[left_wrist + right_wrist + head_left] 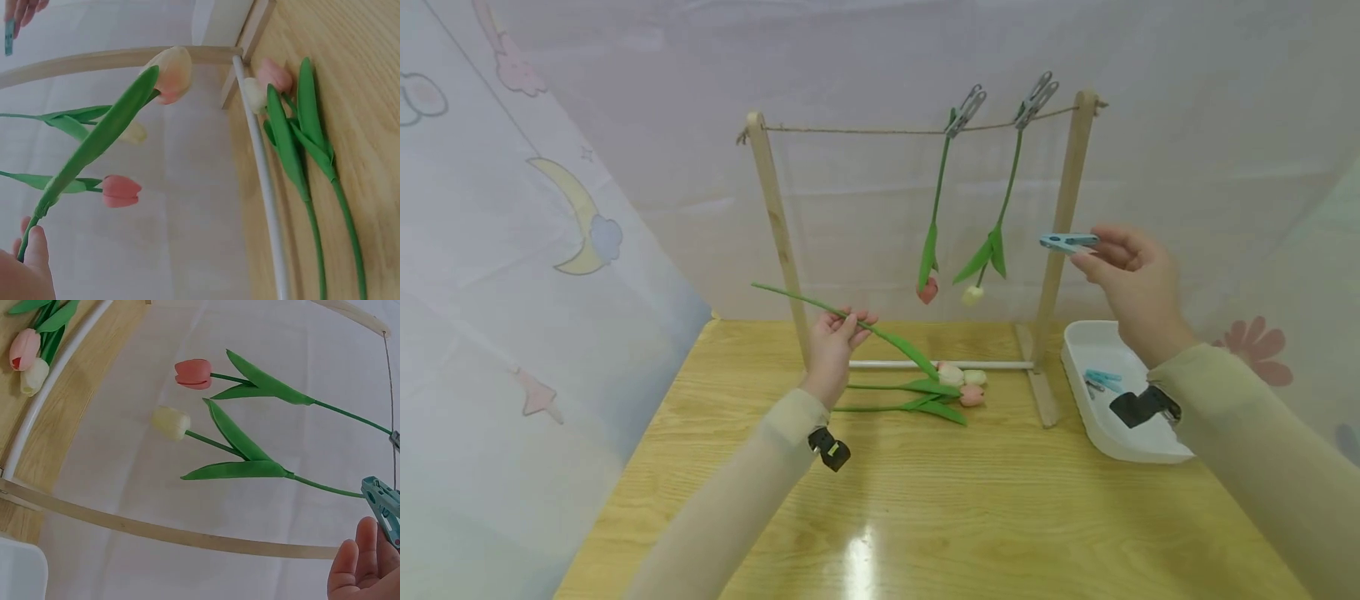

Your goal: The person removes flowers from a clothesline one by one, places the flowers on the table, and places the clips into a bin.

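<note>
Blue plastic formed the clothespin (pixel 1063 241), pinched by the right hand (pixel 1138 279) between thumb and fingers beside the right post (pixel 1071 187), while the left hand (pixel 841 337) grasped a tulip (pixel 907 351) by its stem above the table (pixel 925 500), toward its back edge. Good execution seemed to call for laying the bare stem end against the cord (pixel 850 131) — left of the two hung tulips (pixel 928 257) — and squeezing the clothespin wide before releasing it over both. The left hand sat lower, stem end tilted up leftward; the right was raised — on the side of the tray (pixel 1138 450) at the table's right edge.
</note>
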